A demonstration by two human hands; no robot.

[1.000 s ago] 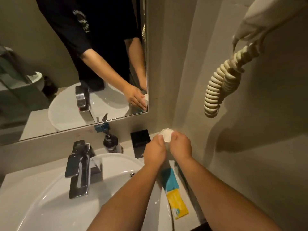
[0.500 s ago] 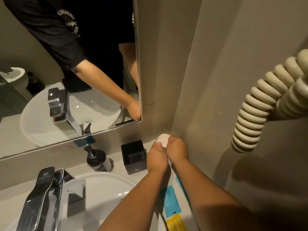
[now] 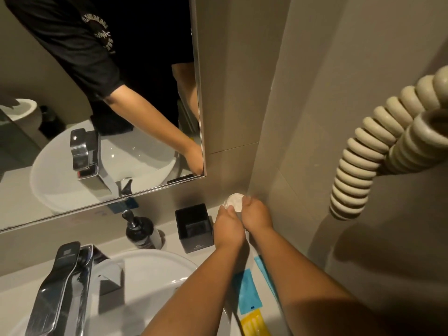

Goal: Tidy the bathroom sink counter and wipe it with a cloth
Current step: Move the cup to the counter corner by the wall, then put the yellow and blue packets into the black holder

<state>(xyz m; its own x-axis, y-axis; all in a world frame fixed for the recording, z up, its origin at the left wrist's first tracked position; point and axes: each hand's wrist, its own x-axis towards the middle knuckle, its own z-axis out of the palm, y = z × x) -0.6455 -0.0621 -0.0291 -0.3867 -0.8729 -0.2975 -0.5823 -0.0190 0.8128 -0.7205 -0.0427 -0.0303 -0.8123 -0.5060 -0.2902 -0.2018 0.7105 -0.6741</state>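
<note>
A small round white item in clear wrapping (image 3: pixel 234 202) is held in the back right corner of the counter (image 3: pixel 169 241), close to the wall. My left hand (image 3: pixel 228 229) grips its left side and my right hand (image 3: pixel 257 215) grips its right side, thumb on top. Most of the item is hidden behind my fingers. A black square holder (image 3: pixel 194 227) stands just left of my hands. A dark pump bottle (image 3: pixel 140 230) stands further left. No cloth is in view.
The white basin (image 3: pixel 150 270) and chrome tap (image 3: pixel 60 282) fill the lower left. Blue sachets (image 3: pixel 247 292) and a yellow sachet (image 3: pixel 254 323) lie on the counter under my forearms. A coiled beige cord (image 3: pixel 358 170) hangs on the right wall. The mirror (image 3: pixel 97 93) sits above.
My hands with the round item have moved back toward the corner of the counter. My head has leaned in and lower, so the tap and cord look nearer.
</note>
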